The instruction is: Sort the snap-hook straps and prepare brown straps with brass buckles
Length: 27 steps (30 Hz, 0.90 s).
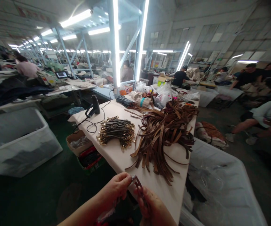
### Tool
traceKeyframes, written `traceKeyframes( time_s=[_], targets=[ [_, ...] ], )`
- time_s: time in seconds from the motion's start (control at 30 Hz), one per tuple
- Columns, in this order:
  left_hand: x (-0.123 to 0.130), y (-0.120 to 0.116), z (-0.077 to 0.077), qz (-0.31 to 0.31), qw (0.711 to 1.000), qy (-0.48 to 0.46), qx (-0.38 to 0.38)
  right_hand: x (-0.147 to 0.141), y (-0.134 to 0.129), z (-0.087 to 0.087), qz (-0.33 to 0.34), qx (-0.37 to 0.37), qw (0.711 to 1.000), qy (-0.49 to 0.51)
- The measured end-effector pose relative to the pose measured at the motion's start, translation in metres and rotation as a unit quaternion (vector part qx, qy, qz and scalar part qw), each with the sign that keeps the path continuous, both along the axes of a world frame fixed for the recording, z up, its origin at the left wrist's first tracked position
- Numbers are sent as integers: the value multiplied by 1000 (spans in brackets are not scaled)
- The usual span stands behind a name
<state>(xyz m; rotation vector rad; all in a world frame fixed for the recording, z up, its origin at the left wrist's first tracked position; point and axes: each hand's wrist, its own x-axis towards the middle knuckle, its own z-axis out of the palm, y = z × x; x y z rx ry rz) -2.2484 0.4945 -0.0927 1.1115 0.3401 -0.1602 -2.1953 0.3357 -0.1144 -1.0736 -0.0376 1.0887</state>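
Note:
My left hand (120, 187) pinches a small shiny piece (133, 180), too small to name, at the near edge of the table. Beside it my right hand (150, 204) is wrapped round a brown strap (138, 187), whose upper end meets the shiny piece. Beyond my hands, a large tangled heap of brown leather straps (160, 131) spreads over the table (116, 158). To its left lies a bundle of dark straps with gold-coloured metal ends (117, 130).
A black heat gun (94, 106) with a looping cord stands at the table's left edge. White bins stand left (19, 147) and right (229, 179) of the table. Plastic bags (165, 95) lie at the far end. A person (270, 114) sits at the right.

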Motion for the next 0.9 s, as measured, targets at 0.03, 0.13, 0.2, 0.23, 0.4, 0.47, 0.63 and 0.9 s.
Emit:
traceKeyframes(
  time_s=[0.03,0.13,0.2,0.23,0.4,0.47,0.63,0.9],
  targets=[
    [0,-1,0,0,1000,5,15,-1,-1,0,-2,-17,1000,-16],
    [0,-3,0,-25,997,12,70,-4,-2,2,-3,-29,999,-33],
    [-1,-3,-2,-47,993,13,103,-5,-3,5,-9,-17,999,-33],
    [-1,-3,-3,-55,992,13,115,-6,-3,6,-11,-5,1000,-26],
    [2,3,-11,-60,990,22,123,-9,-6,7,-10,57,996,74],
    [2,4,-13,-66,991,19,112,-10,-6,6,-9,64,993,102],
    [0,6,-15,-72,991,20,112,-13,-5,-2,0,79,988,131],
    [-1,6,-22,-112,974,21,196,-14,-8,-21,2,86,983,164]
  ],
)
